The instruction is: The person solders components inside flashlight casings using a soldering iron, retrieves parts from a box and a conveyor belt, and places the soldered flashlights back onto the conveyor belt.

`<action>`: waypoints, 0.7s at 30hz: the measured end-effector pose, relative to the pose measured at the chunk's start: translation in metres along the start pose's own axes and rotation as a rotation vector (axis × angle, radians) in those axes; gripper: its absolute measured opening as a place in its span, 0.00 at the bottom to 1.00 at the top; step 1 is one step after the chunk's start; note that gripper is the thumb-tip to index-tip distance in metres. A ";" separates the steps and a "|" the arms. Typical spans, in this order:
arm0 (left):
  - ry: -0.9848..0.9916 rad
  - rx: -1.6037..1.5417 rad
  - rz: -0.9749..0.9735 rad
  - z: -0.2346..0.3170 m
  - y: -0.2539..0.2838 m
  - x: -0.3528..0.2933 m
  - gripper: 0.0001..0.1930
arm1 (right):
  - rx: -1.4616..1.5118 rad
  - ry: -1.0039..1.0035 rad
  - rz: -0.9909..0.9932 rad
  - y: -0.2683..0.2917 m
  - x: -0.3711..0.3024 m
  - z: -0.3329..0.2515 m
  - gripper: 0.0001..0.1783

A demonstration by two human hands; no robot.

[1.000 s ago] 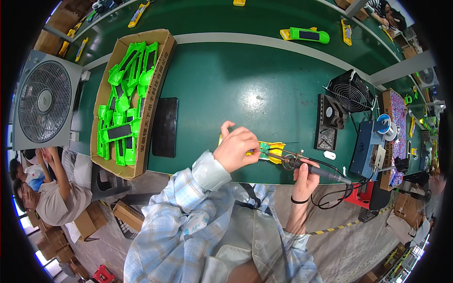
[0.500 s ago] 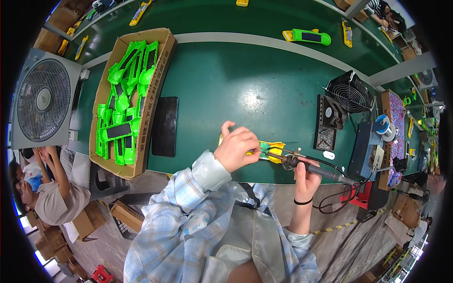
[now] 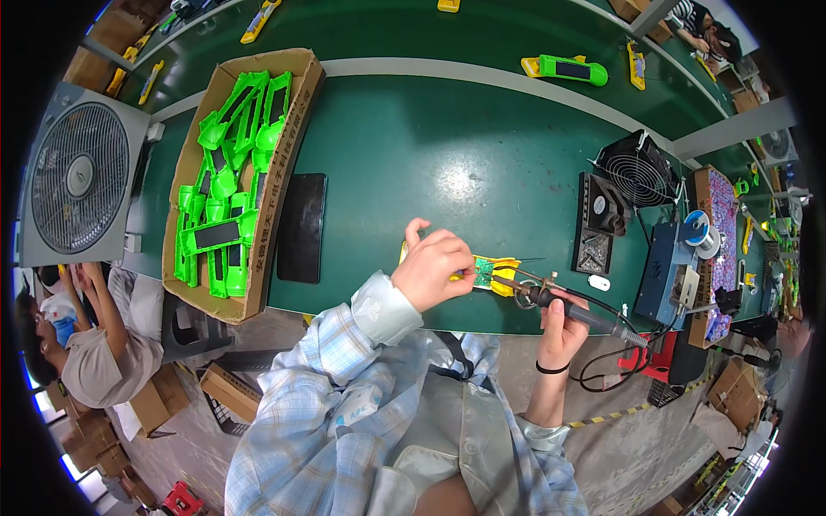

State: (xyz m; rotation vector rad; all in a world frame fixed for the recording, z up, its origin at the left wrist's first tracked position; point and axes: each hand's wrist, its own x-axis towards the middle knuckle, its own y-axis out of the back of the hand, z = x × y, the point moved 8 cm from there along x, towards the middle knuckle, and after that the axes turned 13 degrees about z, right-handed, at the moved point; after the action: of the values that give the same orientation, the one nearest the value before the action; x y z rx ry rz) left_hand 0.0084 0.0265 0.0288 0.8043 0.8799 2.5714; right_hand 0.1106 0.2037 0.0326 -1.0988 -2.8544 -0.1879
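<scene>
A yellow plastic casing (image 3: pixel 506 280) with a small green circuit board (image 3: pixel 483 273) in it lies near the front edge of the table. My left hand (image 3: pixel 433 268) rests over the casing's left part, thumb and fingers closed in a pinch at the board's left side; the hand hides what lies under it. From the right, my right hand (image 3: pixel 564 334) grips a soldering iron (image 3: pixel 564 308) by its dark handle. Its tip points left at the board; whether it touches cannot be made out. A metal ring and clip sit around the iron's front part.
Left stands a cardboard box (image 3: pixel 292 142) of green casings (image 3: pixel 215 235), beside a black phone (image 3: pixel 302 228). On the right are a small black fan (image 3: pixel 635 172), a black tray (image 3: pixel 594 252), a blue soldering station (image 3: pixel 662 268) and a solder spool (image 3: pixel 704 236). A large fan (image 3: pixel 79 176) stands far left.
My right hand and the soldering iron have shifted slightly right and down, drawing the tip back a little across the board. My left hand stays almost in place.
</scene>
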 end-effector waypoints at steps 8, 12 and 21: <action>-0.006 -0.008 0.021 0.001 0.001 0.001 0.05 | -0.008 0.036 -0.007 -0.006 -0.001 0.004 0.08; -0.011 -0.006 0.024 0.001 0.001 0.000 0.05 | 0.005 -0.026 -0.015 -0.003 -0.002 0.010 0.08; -0.001 -0.006 0.013 0.001 0.001 0.001 0.05 | 0.008 -0.024 0.057 -0.002 -0.004 0.006 0.08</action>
State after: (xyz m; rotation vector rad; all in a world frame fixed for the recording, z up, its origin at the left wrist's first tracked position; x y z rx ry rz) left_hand 0.0082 0.0261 0.0303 0.8119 0.8695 2.5835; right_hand 0.1122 0.2009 0.0258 -1.1876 -2.8381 -0.1608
